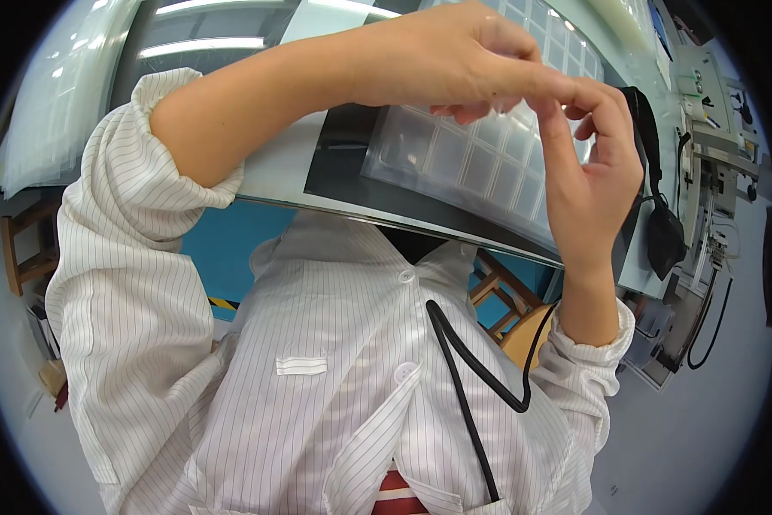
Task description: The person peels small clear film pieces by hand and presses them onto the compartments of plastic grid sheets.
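My left hand (pixel 442 60) reaches in from the left over the table, its fingers curled. My right hand (pixel 599 172) comes up from the right with its thumb and index finger bent together. The fingertips of both hands meet in a pinch. A small clear glint shows under the left fingers, but what they hold, if anything, I cannot make out. Below and behind the hands lies a clear plastic tray (pixel 459 154) with a grid of square compartments. The tray rests on a black mat (pixel 339 154), and the hands hide part of it.
A stack of clear plastic sheets or trays (pixel 60 112) is at the far left. The table's front edge (pixel 403 225) runs close to my body. A black strapped item (pixel 665 236) hangs at the right edge. Wooden stools (pixel 506 287) and machinery (pixel 712 172) are nearby.
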`<act>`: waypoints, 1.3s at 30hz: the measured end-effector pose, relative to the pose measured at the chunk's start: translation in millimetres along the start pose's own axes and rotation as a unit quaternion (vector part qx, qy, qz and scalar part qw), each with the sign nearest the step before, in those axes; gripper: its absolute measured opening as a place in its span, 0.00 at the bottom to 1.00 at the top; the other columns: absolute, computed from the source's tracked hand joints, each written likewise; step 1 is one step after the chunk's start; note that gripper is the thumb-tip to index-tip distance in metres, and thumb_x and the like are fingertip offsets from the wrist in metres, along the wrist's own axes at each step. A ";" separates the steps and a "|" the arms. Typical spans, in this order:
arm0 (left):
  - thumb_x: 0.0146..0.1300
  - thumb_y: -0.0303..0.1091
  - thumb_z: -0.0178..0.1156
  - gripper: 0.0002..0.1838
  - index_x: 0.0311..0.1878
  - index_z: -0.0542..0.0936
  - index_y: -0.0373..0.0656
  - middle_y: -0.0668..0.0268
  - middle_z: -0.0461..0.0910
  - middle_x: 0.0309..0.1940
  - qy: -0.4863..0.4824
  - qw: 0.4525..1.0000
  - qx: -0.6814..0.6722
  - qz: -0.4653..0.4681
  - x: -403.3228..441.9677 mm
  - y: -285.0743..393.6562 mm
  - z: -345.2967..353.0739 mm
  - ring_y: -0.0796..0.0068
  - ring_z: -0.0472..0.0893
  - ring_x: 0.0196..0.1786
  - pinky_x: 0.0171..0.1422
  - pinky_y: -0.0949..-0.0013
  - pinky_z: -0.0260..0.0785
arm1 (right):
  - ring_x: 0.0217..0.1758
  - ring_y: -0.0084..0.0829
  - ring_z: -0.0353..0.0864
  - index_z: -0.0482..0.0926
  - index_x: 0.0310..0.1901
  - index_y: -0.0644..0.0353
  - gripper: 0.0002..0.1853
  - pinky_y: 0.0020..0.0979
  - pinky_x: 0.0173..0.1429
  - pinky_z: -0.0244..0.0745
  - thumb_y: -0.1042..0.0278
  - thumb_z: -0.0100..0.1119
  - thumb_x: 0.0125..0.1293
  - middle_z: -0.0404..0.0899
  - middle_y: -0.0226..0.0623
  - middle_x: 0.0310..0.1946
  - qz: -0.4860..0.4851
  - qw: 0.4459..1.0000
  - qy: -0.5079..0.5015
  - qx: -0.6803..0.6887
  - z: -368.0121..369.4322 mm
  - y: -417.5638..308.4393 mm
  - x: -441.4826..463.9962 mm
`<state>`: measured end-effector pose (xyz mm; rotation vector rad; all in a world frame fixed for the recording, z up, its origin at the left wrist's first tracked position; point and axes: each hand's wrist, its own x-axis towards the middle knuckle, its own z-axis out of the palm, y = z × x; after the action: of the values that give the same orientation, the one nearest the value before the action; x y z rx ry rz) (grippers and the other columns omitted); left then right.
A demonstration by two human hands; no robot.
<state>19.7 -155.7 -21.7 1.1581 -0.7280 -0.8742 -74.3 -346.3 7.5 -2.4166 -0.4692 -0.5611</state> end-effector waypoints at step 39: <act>0.65 0.33 0.60 0.13 0.48 0.76 0.34 0.64 0.77 0.25 0.234 0.963 0.129 -0.040 -9.4 1.2 -17.7 0.76 0.76 0.24 0.28 0.71 0.71 | 0.51 0.39 0.79 0.87 0.44 0.58 0.11 0.35 0.56 0.74 0.79 0.68 0.60 0.83 0.37 0.46 -0.093 0.986 -0.113 -0.085 35.9 1.1 2.6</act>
<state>30.5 -139.2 -25.4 1.5666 -0.4118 -0.5459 -61.7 -324.1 -17.8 -2.6324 -0.7774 -0.4197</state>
